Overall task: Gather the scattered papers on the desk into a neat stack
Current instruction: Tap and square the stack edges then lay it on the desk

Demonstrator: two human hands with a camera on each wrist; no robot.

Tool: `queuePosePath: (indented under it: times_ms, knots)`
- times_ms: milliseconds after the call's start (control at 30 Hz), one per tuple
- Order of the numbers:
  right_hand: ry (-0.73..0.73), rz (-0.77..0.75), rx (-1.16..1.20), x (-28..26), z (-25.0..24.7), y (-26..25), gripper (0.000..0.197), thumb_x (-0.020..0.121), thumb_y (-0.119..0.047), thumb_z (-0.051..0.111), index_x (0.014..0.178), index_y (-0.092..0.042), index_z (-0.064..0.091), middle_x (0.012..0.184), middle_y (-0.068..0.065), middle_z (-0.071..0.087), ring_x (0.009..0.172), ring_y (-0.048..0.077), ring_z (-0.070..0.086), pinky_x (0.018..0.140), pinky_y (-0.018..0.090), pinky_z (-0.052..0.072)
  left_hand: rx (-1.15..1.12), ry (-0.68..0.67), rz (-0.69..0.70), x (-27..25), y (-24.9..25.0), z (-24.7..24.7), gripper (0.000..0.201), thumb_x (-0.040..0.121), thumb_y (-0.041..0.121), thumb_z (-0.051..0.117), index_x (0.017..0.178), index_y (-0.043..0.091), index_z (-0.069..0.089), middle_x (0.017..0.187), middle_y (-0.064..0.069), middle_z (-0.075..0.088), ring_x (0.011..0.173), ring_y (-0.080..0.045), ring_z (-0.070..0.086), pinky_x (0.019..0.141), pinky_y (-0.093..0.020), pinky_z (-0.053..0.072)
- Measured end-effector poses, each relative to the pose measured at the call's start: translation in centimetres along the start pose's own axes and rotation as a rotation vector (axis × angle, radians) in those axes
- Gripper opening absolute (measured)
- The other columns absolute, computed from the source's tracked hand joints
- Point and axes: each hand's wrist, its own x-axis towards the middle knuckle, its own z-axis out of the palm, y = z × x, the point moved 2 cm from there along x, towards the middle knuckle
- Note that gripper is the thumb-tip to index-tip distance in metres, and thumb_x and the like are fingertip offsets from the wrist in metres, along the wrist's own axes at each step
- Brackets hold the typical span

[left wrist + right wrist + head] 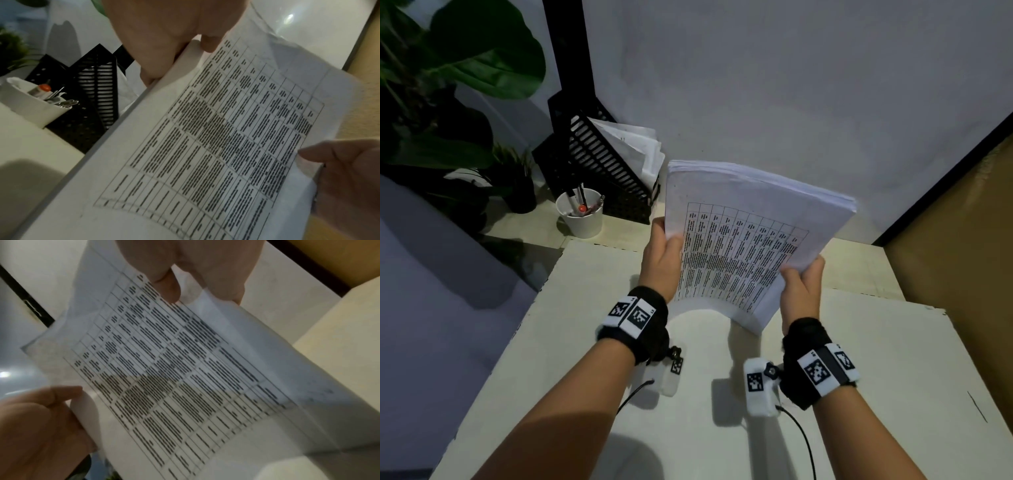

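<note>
One paper stack (739,240) upright, pinched by left hand (661,260); likewise right hand (799,291)

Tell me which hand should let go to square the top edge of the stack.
Probably right. The right hand grips the stack nearer its lower corner; the left hand holds mid-edge, balancing it better.

Both forearms extended forward. The left hand (662,258) and right hand (800,289) were raised, thumbs on top; remaining fingers appeared curled beneath, though largely hidden.
</note>
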Motion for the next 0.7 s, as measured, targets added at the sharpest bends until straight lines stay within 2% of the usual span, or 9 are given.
queuePosePath:
  times_ms: [100, 200, 300, 400, 433, 500, 567, 600, 700]
  knots:
    - [0.008, 0.041, -0.01, -0.9, 0.1, 1.5, 0.033, 0.093, 0.006, 0.039, 0.123, -0.009, 0.036, 0.108, -0.006, 0.053, 0.096, 0.003, 0.053, 0.084, 0.015, 0.044, -0.002, 0.02, -0.047, -0.3, -1.2, 0.1, 0.024, 0.098, 0.014, 0.036, 0.117, 0.023, 0.048, 0.1, 0.009, 0.061, 0.094, -0.009, 0.057, 0.078, -0.02, 0.043]
    - [0.02, 0.04, -0.008, -1.5, 0.2, 2.1, 0.034, 0.094, 0.008, 0.037, 0.119, -0.016, 0.037, 0.107, -0.011, 0.054, 0.096, -0.005, 0.051, 0.085, 0.015, 0.044, -0.02, 0.052, -0.035, -0.7, -1.5, 0.5, 0.021, 0.098, 0.012, 0.036, 0.11, 0.019, 0.051, 0.093, 0.012, 0.059, 0.086, -0.002, 0.055, 0.071, -0.012, 0.044]
    - [0.015, -0.001, -0.008, -1.8, 0.1, 2.1, 0.039, 0.094, 0.008, 0.037, 0.121, -0.02, 0.036, 0.109, -0.017, 0.053, 0.095, -0.015, 0.052, 0.086, 0.007, 0.044, -0.018, 0.084, -0.033, -0.9, -1.6, 0.8, 0.02, 0.099, 0.01, 0.036, 0.087, 0.019, 0.051, 0.086, 0.012, 0.051, 0.078, 0.002, 0.048, 0.057, -0.002, 0.037]
    - [0.018, -0.03, -0.029, -2.1, -0.6, 2.7, 0.041, 0.093, 0.01, 0.036, 0.118, -0.022, 0.036, 0.109, -0.018, 0.051, 0.089, -0.025, 0.051, 0.081, -0.003, 0.042, -0.008, 0.077, 0.003, -1.1, -1.9, 0.8, 0.016, 0.099, 0.012, 0.036, 0.092, 0.016, 0.05, 0.086, 0.012, 0.052, 0.079, 0.002, 0.048, 0.061, 0.003, 0.038]
    - [0.013, -0.03, -0.041, -2.2, -0.7, 3.0, 0.039, 0.093, 0.011, 0.036, 0.116, -0.021, 0.035, 0.108, -0.018, 0.051, 0.087, -0.027, 0.05, 0.078, -0.004, 0.041, -0.003, 0.07, 0.008, -1.2, -2.3, 0.7, 0.017, 0.099, 0.013, 0.036, 0.093, 0.02, 0.05, 0.086, 0.009, 0.054, 0.079, -0.002, 0.05, 0.065, 0.0, 0.04]
    - [0.004, -0.034, -0.08, -2.4, -0.7, 3.5, 0.035, 0.094, 0.011, 0.036, 0.114, -0.017, 0.033, 0.105, -0.017, 0.049, 0.084, -0.029, 0.049, 0.072, -0.006, 0.039, 0.024, 0.048, -0.007, -1.3, -3.3, 0.4, 0.021, 0.096, 0.021, 0.035, 0.091, 0.037, 0.048, 0.094, -0.003, 0.06, 0.084, -0.019, 0.056, 0.082, -0.022, 0.048]
    - [-0.005, -0.019, -0.124, -2.6, -0.7, 4.2, 0.03, 0.095, 0.01, 0.036, 0.112, -0.014, 0.032, 0.105, -0.011, 0.05, 0.09, -0.021, 0.051, 0.07, -0.007, 0.038, 0.076, 0.006, -0.035, -1.6, -4.3, 0.1, 0.019, 0.094, 0.03, 0.034, 0.091, 0.045, 0.047, 0.101, -0.01, 0.06, 0.092, -0.028, 0.057, 0.088, -0.043, 0.049]
    - [-0.002, -0.003, -0.149, -2.7, -0.7, 4.6, 0.027, 0.095, 0.008, 0.036, 0.111, -0.014, 0.031, 0.107, -0.005, 0.051, 0.092, -0.012, 0.052, 0.069, -0.007, 0.038, 0.104, -0.019, -0.049, -1.9, -4.6, 0.0, 0.019, 0.095, 0.031, 0.033, 0.094, 0.044, 0.045, 0.101, -0.007, 0.059, 0.093, -0.026, 0.056, 0.088, -0.045, 0.049]
    - [0.007, 0.03, -0.215, -2.8, -0.7, 5.6, 0.017, 0.098, 0.002, 0.035, 0.107, -0.012, 0.031, 0.111, 0.001, 0.05, 0.092, 0.007, 0.051, 0.068, -0.006, 0.039, 0.258, -0.077, -0.069, -2.0, -5.0, -0.4, 0.011, 0.101, 0.018, 0.029, 0.103, 0.02, 0.04, 0.1, -0.006, 0.055, 0.093, -0.022, 0.054, 0.078, -0.033, 0.046]
